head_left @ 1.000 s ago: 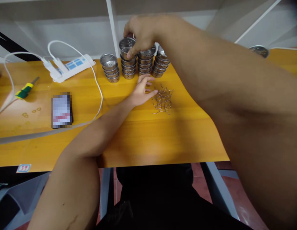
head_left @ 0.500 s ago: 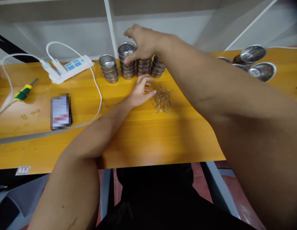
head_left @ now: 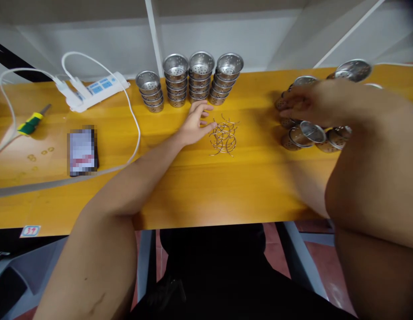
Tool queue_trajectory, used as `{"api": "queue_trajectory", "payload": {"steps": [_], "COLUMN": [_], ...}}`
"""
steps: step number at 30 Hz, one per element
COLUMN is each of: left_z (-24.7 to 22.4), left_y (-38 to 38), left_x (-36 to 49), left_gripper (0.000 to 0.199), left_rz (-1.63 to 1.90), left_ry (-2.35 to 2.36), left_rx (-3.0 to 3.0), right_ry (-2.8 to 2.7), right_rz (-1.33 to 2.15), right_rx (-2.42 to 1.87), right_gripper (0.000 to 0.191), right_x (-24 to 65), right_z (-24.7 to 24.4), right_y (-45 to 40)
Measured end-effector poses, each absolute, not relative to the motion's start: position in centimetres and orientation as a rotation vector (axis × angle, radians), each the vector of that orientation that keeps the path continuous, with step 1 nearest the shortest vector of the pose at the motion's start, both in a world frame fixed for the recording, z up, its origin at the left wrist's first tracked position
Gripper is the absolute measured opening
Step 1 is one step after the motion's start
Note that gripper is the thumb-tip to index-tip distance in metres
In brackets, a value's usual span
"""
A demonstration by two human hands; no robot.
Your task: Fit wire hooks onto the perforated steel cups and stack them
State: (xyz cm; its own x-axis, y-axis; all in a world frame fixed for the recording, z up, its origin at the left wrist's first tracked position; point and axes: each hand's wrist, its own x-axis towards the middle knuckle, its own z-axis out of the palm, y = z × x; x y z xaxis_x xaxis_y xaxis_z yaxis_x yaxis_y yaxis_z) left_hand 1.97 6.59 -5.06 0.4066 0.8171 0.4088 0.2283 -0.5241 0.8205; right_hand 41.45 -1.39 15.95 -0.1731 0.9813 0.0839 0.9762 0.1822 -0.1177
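My left hand [head_left: 194,124] rests on the wooden table, fingers loosely spread and holding nothing. Its thumb reaches the edge of a small pile of curved metal wires [head_left: 223,138]. Over to the right, my right hand [head_left: 314,104] is blurred above a group of perforated metal cups [head_left: 301,135], its fingers smeared, and the forearm hides part of the group. Behind my left hand stand several stacks of the same cups: a lower one [head_left: 149,91] at the left and taller ones [head_left: 201,75] beside it.
A white power strip [head_left: 96,92] with plugged-in cables lies at the back left. Near it are a green-and-yellow screwdriver [head_left: 33,123] and a phone [head_left: 82,152] with a blurred-out screen. A white cable [head_left: 136,133] curves across the table. Shelf panels [head_left: 153,35] rise behind.
My right hand has moved from the cup stacks at the back to the cups on the right, uncovering the tops of the stacks. My left hand has stayed beside the wires.
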Motion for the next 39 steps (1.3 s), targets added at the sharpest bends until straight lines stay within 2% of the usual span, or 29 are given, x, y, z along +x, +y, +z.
{"api": "queue_trajectory", "payload": {"steps": [3, 5, 8, 10, 16, 19, 21, 27, 33, 39], "left_z": [-5.1, -5.2, -5.1, -5.0, -5.1, -5.0, -4.9, -4.1, -4.3, -4.2], "left_y": [6.7, 6.7, 6.8, 6.7, 6.7, 6.6, 6.4, 5.8, 5.9, 6.2], "left_x": [2.0, 2.0, 2.0, 2.0, 2.1, 2.0, 1.9, 2.0, 2.1, 2.3], "left_gripper": [0.062, 0.060, 0.060, 0.061, 0.060, 0.062, 0.070, 0.117, 0.107, 0.112], "left_rz": [1.099, 1.105, 1.100, 1.091, 1.091, 1.093, 1.064, 0.934, 0.976, 1.047], "left_ry": [0.887, 0.890, 0.883, 0.870, 0.862, 0.839, 0.819, 0.647, 0.653, 0.667], "left_rx": [1.983, 1.991, 2.001, 1.999, 1.972, 1.959, 1.968, 1.994, 2.002, 2.059], "right_ry": [-2.325, -2.250, -2.090, -2.074, -2.053, -2.164, -2.272, -2.524, -2.491, -2.289], "right_rz": [0.053, 0.077, 0.299, 0.399, 0.254, 0.139, 0.099, 0.251, 0.266, 0.232], "right_rx": [-2.119, -2.274, -2.571, -2.555, -2.420, -2.207, -1.959, -1.290, -1.117, -1.039], "right_gripper": [0.058, 0.068, 0.059, 0.050, 0.036, 0.033, 0.031, 0.033, 0.038, 0.039], "right_x": [44.2, 44.6, 44.0, 43.3, 42.1, 41.3, 39.9, 32.5, 28.9, 29.1], "right_z": [14.7, 14.3, 13.9, 13.6, 13.4, 14.0, 14.4, 11.5, 6.7, 4.1], "right_y": [-2.2, -2.9, -3.7, -4.0, -4.2, -5.2, -6.1, -6.5, -4.8, -4.5]}}
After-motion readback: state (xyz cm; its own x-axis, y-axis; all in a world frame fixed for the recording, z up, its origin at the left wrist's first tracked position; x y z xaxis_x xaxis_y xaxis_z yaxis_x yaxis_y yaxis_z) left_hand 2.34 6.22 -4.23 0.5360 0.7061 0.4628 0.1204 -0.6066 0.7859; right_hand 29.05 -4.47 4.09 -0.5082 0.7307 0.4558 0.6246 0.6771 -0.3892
